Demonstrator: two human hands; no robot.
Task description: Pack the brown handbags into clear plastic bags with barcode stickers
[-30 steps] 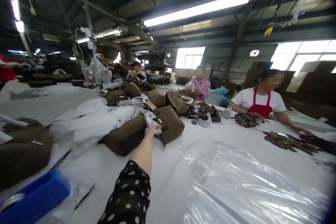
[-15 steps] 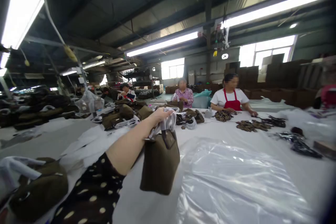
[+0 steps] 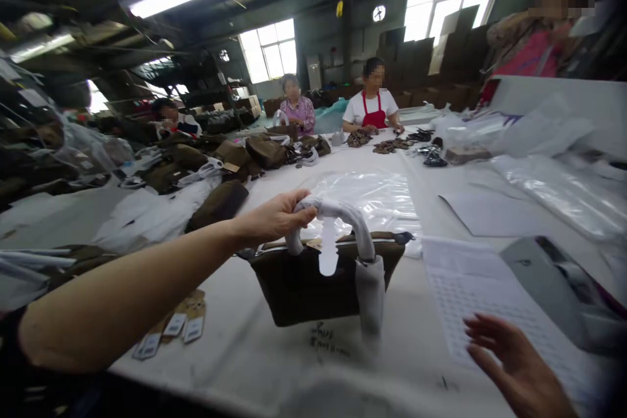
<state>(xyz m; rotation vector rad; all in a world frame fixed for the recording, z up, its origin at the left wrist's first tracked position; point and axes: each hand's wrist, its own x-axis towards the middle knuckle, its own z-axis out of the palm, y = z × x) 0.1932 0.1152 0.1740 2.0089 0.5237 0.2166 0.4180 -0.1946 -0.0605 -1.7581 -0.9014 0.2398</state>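
Observation:
My left hand (image 3: 289, 214) is closed round the white-wrapped handle of a dark olive handbag (image 3: 313, 287). The bag hangs upright in front of me at the table's near side, its zipped top facing up. A second wrapped handle droops down its front on the right. At the lower right, my right hand (image 3: 514, 362) is held over the table with nothing in it, fingers apart and slightly curled. Closest to it lies a printed sheet of paper (image 3: 470, 294). Under my left forearm are several tan hang tags (image 3: 193, 313) with white labels.
Clear plastic bags (image 3: 362, 189) lie flat behind the handbag. More olive bags (image 3: 264, 151) are heaped at the left. A grey box-like object (image 3: 548, 287) stands at the right. Across the table sit people, one in a red apron (image 3: 375, 114); another person in pink (image 3: 529, 52) is at the far right.
The view has turned right and down. My left hand has brought the handbag nearer, and its long side now faces me. My right hand has come into view.

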